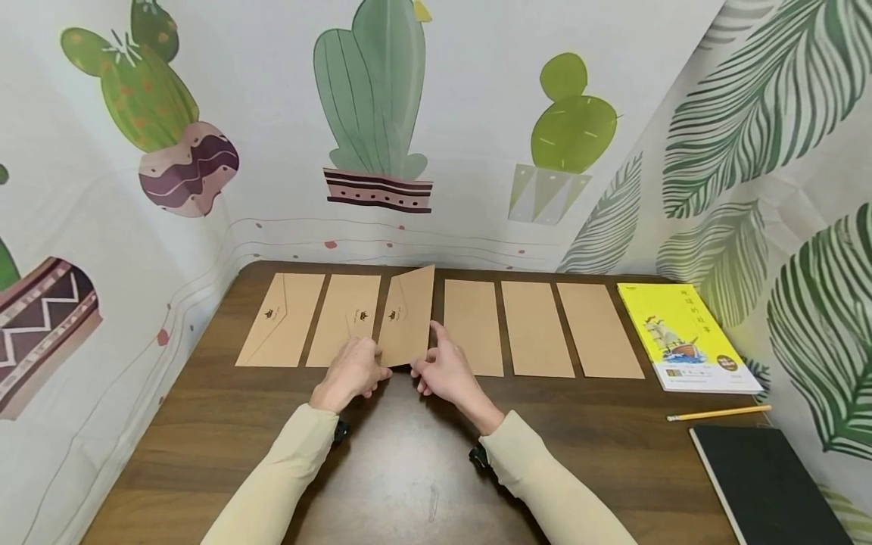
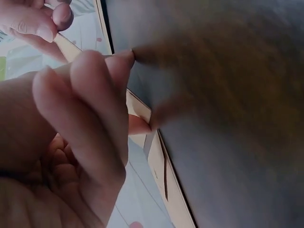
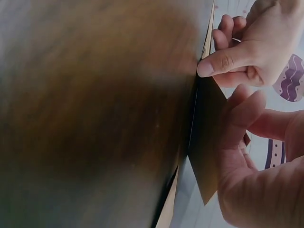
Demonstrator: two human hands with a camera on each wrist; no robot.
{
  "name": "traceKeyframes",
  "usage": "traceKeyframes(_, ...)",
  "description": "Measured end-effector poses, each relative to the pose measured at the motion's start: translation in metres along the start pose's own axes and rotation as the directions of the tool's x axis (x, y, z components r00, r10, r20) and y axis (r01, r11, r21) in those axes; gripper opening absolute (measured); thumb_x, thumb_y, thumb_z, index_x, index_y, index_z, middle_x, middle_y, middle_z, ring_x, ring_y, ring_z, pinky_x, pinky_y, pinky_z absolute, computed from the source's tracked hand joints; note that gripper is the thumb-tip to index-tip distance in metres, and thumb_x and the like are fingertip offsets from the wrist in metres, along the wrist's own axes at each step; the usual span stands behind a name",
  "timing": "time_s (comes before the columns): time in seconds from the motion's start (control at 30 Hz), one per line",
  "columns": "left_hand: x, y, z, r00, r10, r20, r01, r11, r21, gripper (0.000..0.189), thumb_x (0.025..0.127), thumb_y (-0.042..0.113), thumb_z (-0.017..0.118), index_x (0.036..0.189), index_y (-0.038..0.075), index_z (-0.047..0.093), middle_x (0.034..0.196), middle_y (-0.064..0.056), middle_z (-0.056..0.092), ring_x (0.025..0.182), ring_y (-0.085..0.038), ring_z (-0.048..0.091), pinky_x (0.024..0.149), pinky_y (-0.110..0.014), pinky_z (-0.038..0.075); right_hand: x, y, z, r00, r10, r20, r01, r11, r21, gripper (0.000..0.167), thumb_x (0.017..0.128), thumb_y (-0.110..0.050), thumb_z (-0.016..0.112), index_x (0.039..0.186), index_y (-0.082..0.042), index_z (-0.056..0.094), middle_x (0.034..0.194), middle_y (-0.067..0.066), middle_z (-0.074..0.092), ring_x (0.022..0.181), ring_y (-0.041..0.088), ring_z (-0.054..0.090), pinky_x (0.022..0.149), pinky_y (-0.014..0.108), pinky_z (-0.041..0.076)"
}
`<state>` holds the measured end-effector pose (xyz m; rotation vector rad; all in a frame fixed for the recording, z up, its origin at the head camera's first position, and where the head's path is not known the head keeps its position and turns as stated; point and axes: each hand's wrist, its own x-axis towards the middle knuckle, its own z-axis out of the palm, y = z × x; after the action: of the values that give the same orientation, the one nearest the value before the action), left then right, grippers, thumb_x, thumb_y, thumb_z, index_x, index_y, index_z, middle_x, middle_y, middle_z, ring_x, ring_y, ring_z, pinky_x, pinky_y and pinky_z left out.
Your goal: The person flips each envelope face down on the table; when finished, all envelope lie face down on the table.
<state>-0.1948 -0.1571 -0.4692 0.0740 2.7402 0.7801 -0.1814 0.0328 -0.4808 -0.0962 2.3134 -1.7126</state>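
Observation:
A brown paper envelope (image 1: 409, 314) printed with a small crown stands tilted, its right side raised off the table. My right hand (image 1: 446, 371) pinches its lower right corner, with the index finger along the right edge. By its lower left corner rests my left hand (image 1: 350, 371); its thumb (image 2: 124, 58) is on the table, apart from another fingertip at the corner. To the left lie two crown-printed envelopes, the outer envelope (image 1: 282, 322) and the nearer envelope (image 1: 344, 318). On the right lie three plain ones: the near envelope (image 1: 473, 325), the middle envelope (image 1: 537, 329) and the far envelope (image 1: 599, 329).
A yellow book (image 1: 681, 333) with a ship on its cover lies right of the row on the brown wooden table (image 1: 381, 469). Before it are a pencil (image 1: 722, 413) and a black notebook (image 1: 770, 484). A cactus-printed cloth (image 1: 470, 113) hangs behind.

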Motion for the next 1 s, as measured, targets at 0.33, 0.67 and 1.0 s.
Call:
traceKeyframes(0.33,0.0,0.002,0.003,1.0,0.02,-0.014,-0.019,1.0,0.016,0.044,0.095,0.011,0.085,0.135,-0.003,0.073,0.064,0.002,0.072,0.048,-0.009,0.066,0.051,-0.024,0.053,-0.005,-0.001,-0.003,1.0,-0.03,0.006,0.03,0.999,-0.028,0.09,0.104,0.001,0.063,0.176,-0.007,0.009,0.092,0.025,0.079,0.051,0.012,0.066,0.056,0.037,0.064)
traceKeyframes(0.67,0.0,0.005,0.007,0.999,0.038,0.002,-0.038,0.999,-0.016,0.055,0.094,0.011,0.085,0.146,0.001,0.068,0.062,0.0,0.071,0.047,-0.008,0.064,0.047,-0.023,0.051,-0.014,-0.011,-0.002,0.998,-0.068,-0.016,0.066,0.99,-0.128,0.092,0.105,-0.006,0.067,0.176,-0.006,0.009,0.092,0.022,0.08,0.052,0.012,0.065,0.053,0.034,0.062)
traceKeyframes(1.0,0.002,-0.008,0.002,0.985,0.159,0.065,-0.143,0.967,-0.211,0.046,0.108,0.008,0.062,0.154,0.009,0.062,0.072,-0.009,0.068,0.046,-0.01,0.058,0.047,-0.026,0.053,-0.017,-0.023,0.004,0.987,-0.157,-0.032,0.143,0.954,-0.263,0.091,0.103,-0.01,0.069,0.175,-0.004,0.013,0.08,0.003,0.078,0.052,0.01,0.067,0.052,0.031,0.057)
